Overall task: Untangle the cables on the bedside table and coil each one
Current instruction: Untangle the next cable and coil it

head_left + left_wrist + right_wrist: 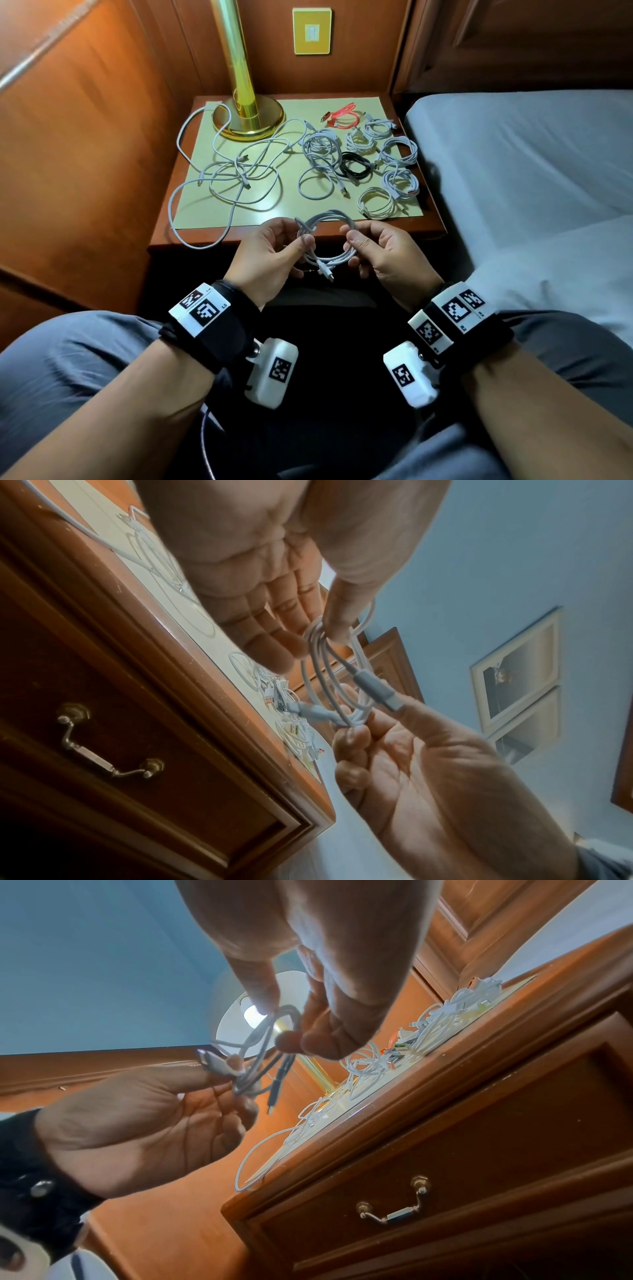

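Observation:
A coiled white cable (325, 236) hangs between both hands, in front of the bedside table (342, 233). My left hand (301, 238) pinches its left side between thumb and fingers, which the left wrist view (316, 639) shows from close up. My right hand (352, 241) pinches the right side, and its thumb and fingertips (281, 1020) close on the loops (267, 1042). Both plugs dangle below the coil (342, 669). A tangle of loose white cables (236, 171) lies on the left of the cream mat (291, 209). Several coiled white cables (397, 154), a black coil (354, 164) and a red coil (342, 118) lie on the right.
A brass lamp base (250, 116) stands at the back left of the table, with a cable round it. One white loop (202, 236) hangs over the front left edge. The bed (513, 154) is close on the right, and wood panelling on the left. A drawer handle (394, 1215) is below.

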Demonstrator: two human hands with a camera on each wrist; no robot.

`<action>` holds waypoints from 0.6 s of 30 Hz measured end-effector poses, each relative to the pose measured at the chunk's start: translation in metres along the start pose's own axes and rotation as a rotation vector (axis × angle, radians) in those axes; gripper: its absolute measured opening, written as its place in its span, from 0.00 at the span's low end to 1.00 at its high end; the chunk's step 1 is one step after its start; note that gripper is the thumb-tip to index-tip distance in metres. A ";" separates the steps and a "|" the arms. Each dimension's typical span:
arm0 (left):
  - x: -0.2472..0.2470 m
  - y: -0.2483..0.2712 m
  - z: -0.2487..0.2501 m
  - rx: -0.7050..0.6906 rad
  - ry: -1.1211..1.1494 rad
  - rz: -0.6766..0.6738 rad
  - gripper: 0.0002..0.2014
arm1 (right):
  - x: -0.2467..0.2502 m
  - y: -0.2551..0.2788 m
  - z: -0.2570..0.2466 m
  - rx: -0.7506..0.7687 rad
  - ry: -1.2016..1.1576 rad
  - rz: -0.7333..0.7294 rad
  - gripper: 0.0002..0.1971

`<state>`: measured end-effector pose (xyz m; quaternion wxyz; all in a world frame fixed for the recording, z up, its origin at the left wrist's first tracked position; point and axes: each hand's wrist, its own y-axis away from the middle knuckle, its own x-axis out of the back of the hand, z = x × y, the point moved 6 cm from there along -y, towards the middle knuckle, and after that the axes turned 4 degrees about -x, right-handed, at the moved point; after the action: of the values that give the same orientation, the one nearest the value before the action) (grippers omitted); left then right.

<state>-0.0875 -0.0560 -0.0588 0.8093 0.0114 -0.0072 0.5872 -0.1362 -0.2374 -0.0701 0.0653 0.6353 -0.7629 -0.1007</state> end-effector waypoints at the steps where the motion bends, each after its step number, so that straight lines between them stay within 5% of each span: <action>1: -0.002 0.001 0.002 -0.007 0.009 -0.032 0.03 | 0.001 0.000 -0.001 0.019 0.008 0.020 0.07; 5: -0.010 0.003 0.012 -0.061 -0.073 -0.195 0.06 | 0.004 0.002 -0.007 0.064 0.005 0.043 0.06; 13: -0.010 0.004 -0.002 -0.064 -0.396 -0.242 0.07 | -0.005 0.006 -0.009 0.130 0.078 -0.038 0.03; 18: -0.019 0.010 -0.010 0.039 -0.260 -0.276 0.08 | -0.001 0.004 -0.009 0.250 0.371 0.019 0.05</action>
<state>-0.1033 -0.0706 -0.0696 0.8741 0.1037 -0.0988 0.4642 -0.1377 -0.2360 -0.0602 0.1262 0.6389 -0.7502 0.1141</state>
